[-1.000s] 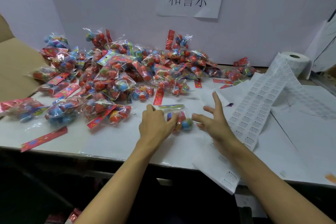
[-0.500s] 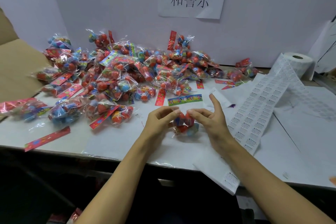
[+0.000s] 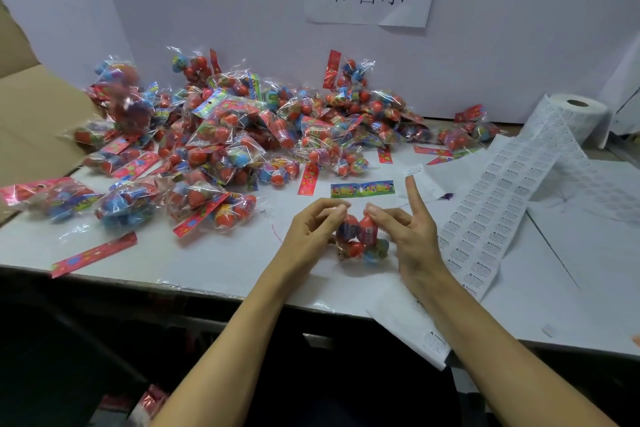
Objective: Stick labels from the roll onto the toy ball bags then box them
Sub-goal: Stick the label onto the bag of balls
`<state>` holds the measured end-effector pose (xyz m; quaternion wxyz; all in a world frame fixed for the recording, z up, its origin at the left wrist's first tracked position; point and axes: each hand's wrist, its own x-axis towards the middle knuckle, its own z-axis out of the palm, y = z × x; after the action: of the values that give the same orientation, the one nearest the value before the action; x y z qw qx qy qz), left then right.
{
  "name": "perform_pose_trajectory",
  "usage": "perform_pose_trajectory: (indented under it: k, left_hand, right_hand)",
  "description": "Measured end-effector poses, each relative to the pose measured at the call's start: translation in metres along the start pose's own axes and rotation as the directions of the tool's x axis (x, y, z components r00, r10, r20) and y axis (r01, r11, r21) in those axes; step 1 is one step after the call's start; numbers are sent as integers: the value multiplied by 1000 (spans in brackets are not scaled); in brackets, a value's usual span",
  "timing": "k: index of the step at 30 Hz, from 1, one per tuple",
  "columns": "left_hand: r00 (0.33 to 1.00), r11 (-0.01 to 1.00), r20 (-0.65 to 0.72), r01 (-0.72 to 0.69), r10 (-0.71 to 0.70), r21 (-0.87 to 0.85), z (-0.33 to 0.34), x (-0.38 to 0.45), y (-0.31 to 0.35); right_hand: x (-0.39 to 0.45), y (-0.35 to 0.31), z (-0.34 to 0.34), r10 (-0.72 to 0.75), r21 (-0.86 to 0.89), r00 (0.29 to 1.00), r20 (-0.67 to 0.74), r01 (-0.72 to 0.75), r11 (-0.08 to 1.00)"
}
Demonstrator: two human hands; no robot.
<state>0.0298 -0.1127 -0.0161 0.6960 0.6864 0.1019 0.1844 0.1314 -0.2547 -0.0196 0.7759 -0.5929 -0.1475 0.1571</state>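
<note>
Both our hands on one toy ball bag, near the front edge of the white table (image 3: pixel 194 267).

Our left hand (image 3: pixel 311 232) pinches the bag (image 3: pixel 360 239) at its top left with thumb and fingertips; our right hand (image 3: pixel 412 236) pinches the top right, index finger stuck up straight with a small white label (image 3: pixel 414 170) at its tip. Bag's blue header card (image 3: pixel 362 189) lies flat just behind. Heap of bags (image 3: pixel 242 135) sits to the left rear. Label strip (image 3: pixel 491 215) runs from the roll (image 3: pixel 576 114) at far right. Cardboard box (image 3: pixel 31 125) at left edge.
</note>
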Motion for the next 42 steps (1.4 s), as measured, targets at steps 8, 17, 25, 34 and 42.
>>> perform_pose_trajectory:
  k: [8,17,25,34,42]
  left_hand:
    - [989,988,143,10,-32,151,-1,2,-4]
    - [1000,974,-12,11,-14,-226,-4,4,-5]
    - [998,965,-59,-39,24,-259,-4,3,-6]
    - [996,998,-58,-61,62,9,-1,-2,0]
    - [996,996,-38,-81,82,31,-3,-3,1]
  right_hand:
    - [3,3,-3,-17,29,1000,-25,18,999]
    - [2,0,-5,-47,44,993,-107,52,998]
    - [-8,0,-3,-148,-92,989,14,148,985]
    - [-11,-1,-3,-167,-99,971,170,185,978]
    - [-12,-3,-3,-130,-131,977,172,153,980]
